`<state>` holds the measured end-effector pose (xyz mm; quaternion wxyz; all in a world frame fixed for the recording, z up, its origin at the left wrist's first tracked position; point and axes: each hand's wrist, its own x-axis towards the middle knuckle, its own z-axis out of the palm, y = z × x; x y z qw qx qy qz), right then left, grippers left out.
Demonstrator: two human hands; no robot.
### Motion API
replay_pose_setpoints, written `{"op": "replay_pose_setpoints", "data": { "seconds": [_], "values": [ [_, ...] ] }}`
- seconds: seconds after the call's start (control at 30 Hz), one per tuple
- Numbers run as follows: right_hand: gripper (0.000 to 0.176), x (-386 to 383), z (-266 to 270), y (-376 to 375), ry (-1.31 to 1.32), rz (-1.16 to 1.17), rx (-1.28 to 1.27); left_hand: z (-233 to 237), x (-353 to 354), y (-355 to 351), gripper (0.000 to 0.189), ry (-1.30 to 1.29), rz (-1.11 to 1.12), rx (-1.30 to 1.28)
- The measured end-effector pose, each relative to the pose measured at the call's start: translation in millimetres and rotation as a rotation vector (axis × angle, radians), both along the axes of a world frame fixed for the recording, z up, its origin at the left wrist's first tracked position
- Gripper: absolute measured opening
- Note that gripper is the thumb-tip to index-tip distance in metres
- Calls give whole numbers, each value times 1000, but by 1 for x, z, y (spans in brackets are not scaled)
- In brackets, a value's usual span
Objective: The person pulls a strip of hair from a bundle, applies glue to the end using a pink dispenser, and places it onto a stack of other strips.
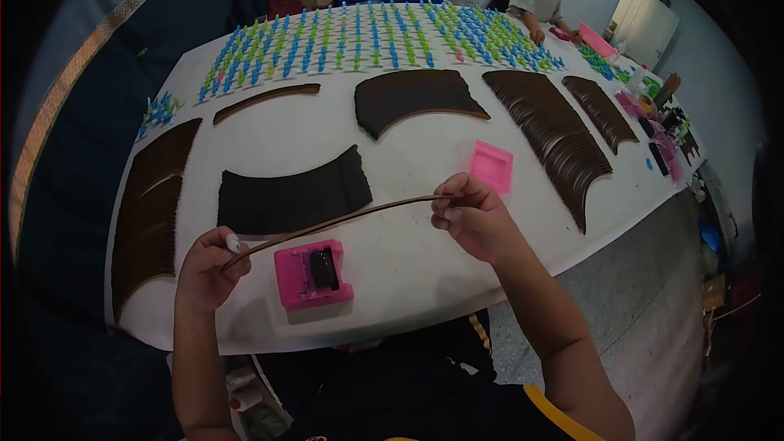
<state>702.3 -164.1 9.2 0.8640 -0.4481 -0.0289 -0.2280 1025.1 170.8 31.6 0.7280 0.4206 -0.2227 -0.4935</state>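
A thin, curved brown strip (343, 217) is stretched between my two hands above the table. Its left end is pinched by my left hand (214, 268), where a white wrap covers one fingertip. My right hand (474, 216) grips the other end between thumb and fingers. Just below the strip sits a pink box-like holder (296, 282) with a black roller-like piece (324, 268) in it. Behind the strip lies a curved black stack (286, 196) of what look like similar strips. A pink square lid or tray (492, 165) rests beyond my right hand.
More brown stacks lie at left (151, 212), right (555, 131) and far right (600, 106), with a dark stack (416, 102) at centre back. Rows of blue and green clips (327, 41) cover the table's far side. A person (539, 0) works at the far right corner.
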Motion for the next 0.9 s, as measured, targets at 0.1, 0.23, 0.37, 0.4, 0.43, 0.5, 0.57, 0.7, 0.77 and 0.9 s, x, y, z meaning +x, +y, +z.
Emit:
{"op": "replay_pose_setpoints", "data": {
  "seconds": [0.1,0.23,0.37,0.4,0.43,0.5,0.57,0.7,0.77,0.9],
  "values": [
    [31,11,1,2,-4,-35,-38,-1,2,2,16,36,24,-18],
    [23,29,1,4,19,-115,-6,-4,13,1,16,62,-50,-63],
    [20,52,21,11,72,-228,75,-1,19,-12,12,119,-43,-126],
    [20,58,23,9,68,-229,71,1,21,-13,14,174,-11,-158],
    [19,66,24,6,72,-263,62,2,24,-16,14,171,-6,-161],
    [19,83,27,2,72,-268,53,2,32,-29,15,325,210,-252],
    [18,100,31,-5,97,-327,-16,-6,50,-43,15,337,276,-338],
    [16,148,36,-18,156,-349,-130,-15,90,-78,18,457,479,-420],
    [16,176,37,-23,152,-334,-172,-18,107,-103,21,467,627,-344],
    [15,233,34,-35,288,-401,-350,-45,159,-155,24,461,702,-89]
  ]
}}
